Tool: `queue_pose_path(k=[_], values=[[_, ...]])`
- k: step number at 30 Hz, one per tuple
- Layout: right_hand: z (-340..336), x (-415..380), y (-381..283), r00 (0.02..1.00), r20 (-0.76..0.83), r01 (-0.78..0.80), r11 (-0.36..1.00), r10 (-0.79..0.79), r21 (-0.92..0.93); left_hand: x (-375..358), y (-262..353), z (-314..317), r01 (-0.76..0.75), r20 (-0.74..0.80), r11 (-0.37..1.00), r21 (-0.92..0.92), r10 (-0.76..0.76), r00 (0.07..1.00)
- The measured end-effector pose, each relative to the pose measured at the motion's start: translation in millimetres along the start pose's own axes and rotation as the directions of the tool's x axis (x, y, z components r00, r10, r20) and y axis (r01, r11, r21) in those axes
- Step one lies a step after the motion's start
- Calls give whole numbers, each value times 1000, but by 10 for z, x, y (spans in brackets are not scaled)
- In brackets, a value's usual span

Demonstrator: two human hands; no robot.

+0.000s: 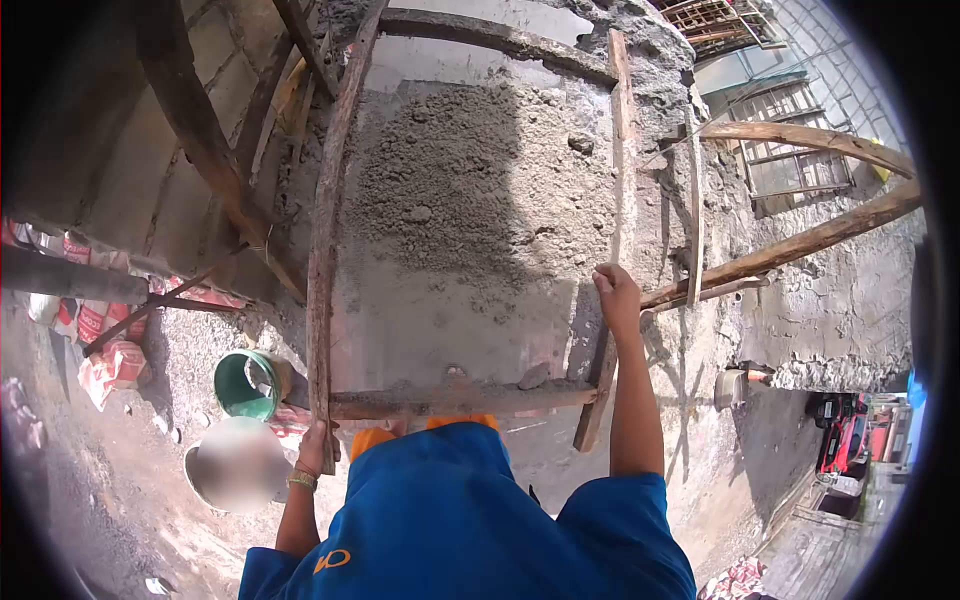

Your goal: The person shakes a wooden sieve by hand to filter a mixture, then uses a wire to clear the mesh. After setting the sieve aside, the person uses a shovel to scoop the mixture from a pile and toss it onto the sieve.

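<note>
A wooden-framed sand screen (448,350) spans the middle of the head view, just ahead of my body. Coarse, damp-looking sand (440,180) with some lumps covers its far and middle part; the near part shows flat and grey. My left hand (315,449), with a band at the wrist, is closed around the near end of the left wooden rail (322,250). Further forward, my right hand (617,294) is closed at the right rail (624,150), with the thumb side up. Its grip on the wood is partly hidden.
Wooden poles (800,240) slant on the right, more timbers (200,130) on the left. A green bucket (245,385) stands left of the frame beside a second round container (235,465), its contents blurred. Red-and-white sacks (110,365) lie far left. A red vehicle (843,435) is far right.
</note>
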State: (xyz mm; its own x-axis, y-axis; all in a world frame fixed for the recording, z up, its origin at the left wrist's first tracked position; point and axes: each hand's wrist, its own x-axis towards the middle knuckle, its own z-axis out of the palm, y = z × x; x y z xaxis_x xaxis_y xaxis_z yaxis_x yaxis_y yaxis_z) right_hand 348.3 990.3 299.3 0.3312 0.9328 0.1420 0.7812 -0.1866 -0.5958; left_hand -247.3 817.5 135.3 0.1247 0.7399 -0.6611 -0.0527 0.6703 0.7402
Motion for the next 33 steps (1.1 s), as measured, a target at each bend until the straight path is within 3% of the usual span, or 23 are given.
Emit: queue_pose_path(k=[2, 4, 5, 8, 11, 13, 14, 17, 19, 21, 23, 25, 26, 27, 29, 30, 31, 33], values=[[11, 297, 51, 989, -140, 35, 998, -41, -43, -65, -102, 56, 7, -29, 999, -32, -7, 1000], [39, 913, 104, 989, -101, 89, 978, -109, -189, -113, -230, 69, 4, -47, 999, -34, -6, 999], [59, 1278, 101, 944, -154, 257, 943, -291, -209, -153, -276, 89, 13, -57, 999, -46, -15, 998], [160, 2196, -65, 917, -169, 285, 890, -361, -355, -279, -385, 206, 31, -108, 996, -80, -40, 993], [367, 2859, -81, 909, 9, 380, 820, -417, -428, -408, -489, 356, 1, -139, 995, -96, -15, 990], [524, 3094, -55, 934, 192, 355, 748, -300, -561, -477, -535, 427, 5, -158, 998, -61, -15, 987], [588, 3191, -17, 918, 231, 396, 792, -323, -464, -521, -528, 468, 7, -187, 998, -58, -17, 982], [665, 3334, 4, 935, 260, 339, 826, -242, -451, -565, -590, 475, 8, -189, 999, -52, -18, 982], [640, 3324, -24, 925, 226, 378, 811, -306, -447, -462, -604, 472, -7, -200, 998, -61, -6, 980], [565, 3216, -98, 947, 162, 315, 894, -277, -317, -555, -638, 440, -4, -215, 997, -79, -13, 976], [400, 3104, -180, 962, 58, 270, 914, -265, -302, -482, -533, 445, 8, -207, 998, -55, -19, 978], [246, 2892, -281, 916, 78, 396, 917, -392, -45, -449, -543, 375, -5, -161, 994, -109, -12, 987], [150, 2682, -427, 886, 65, 464, 881, -459, -97, -424, -497, 349, -1, -163, 994, -112, -17, 986], [7, 2445, -565, 932, 178, 323, 946, -315, -21, -400, -487, 339, 11, -169, 993, -121, -32, 985], [41, 2134, -394, 906, 145, 417, 898, -398, -143, -320, -441, 282, 18, -117, 995, -102, -30, 993], [86, 1861, -289, 829, 36, 536, 774, -559, -337, -269, -418, 271, 27, -98, 995, -101, -37, 994], [76, 1504, -275, 770, -27, 580, 717, -637, -386, -263, -399, 248, 46, -76, 994, -96, -53, 996], [49, 638, -295, 936, 76, 353, 904, -345, -243, -231, -349, 252, 59, -57, 994, -88, -65, 996]])
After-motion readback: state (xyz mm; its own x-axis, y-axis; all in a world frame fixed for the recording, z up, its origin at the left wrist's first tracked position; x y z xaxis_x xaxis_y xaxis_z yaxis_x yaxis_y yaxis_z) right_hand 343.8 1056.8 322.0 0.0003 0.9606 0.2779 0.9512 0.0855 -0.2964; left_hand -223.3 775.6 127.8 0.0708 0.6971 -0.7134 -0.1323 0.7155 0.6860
